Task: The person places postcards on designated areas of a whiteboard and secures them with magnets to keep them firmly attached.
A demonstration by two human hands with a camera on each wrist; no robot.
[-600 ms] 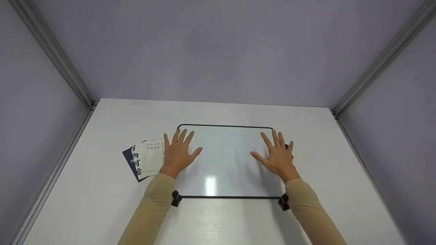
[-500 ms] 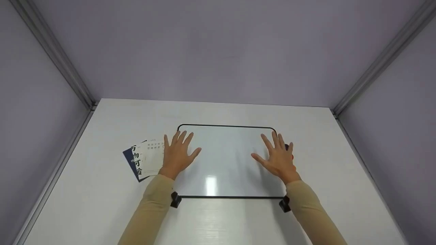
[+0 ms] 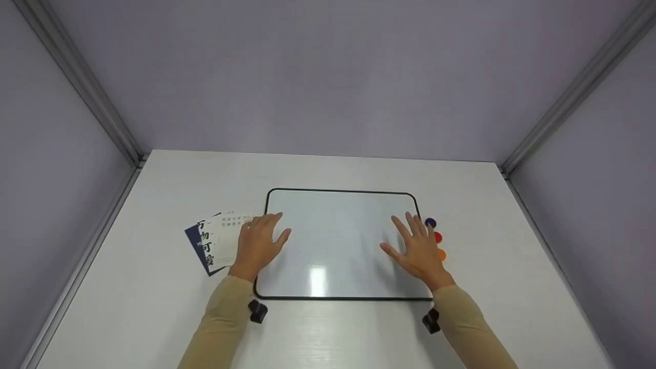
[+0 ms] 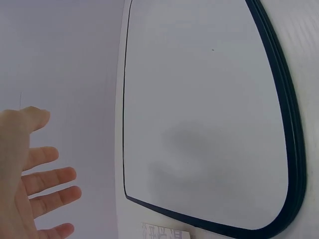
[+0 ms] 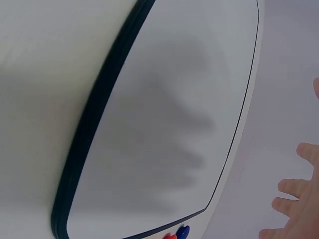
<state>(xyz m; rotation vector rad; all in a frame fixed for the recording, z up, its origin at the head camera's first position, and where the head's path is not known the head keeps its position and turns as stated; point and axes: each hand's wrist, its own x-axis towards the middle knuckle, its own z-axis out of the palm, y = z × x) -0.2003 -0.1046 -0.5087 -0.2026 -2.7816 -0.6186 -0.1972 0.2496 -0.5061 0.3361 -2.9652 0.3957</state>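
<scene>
At far left, a grey metal post (image 3: 78,79) stands at the corner of the lavender-grey wall panels (image 3: 328,77). On the white table (image 3: 128,287) below, a dark blue card (image 3: 192,238) lies mostly under cream printed sheets (image 3: 225,243), fanned, with large Chinese characters down the left border. Their right side is partly hidden by the left hand (image 3: 258,246), which is held above the left edge of the whiteboard, thumb apart and fingers loosely bent, with nothing in its grasp.

The whiteboard (image 3: 338,241), black-framed and round-cornered, lies flat at mid-table, just beside the sheets; whether they touch cannot be told. Hand shadows fall on its surface in both wrist views. Above its right part is the right hand (image 3: 417,251), fingers widely spread, holding nothing.

Tan sleeves (image 3: 218,320) cover both forearms. Just beyond the board's right edge, three round buttons form a row: dark blue (image 3: 431,222), red (image 3: 438,237) and orange (image 3: 442,254), the last two partly covered by the right hand.
</scene>
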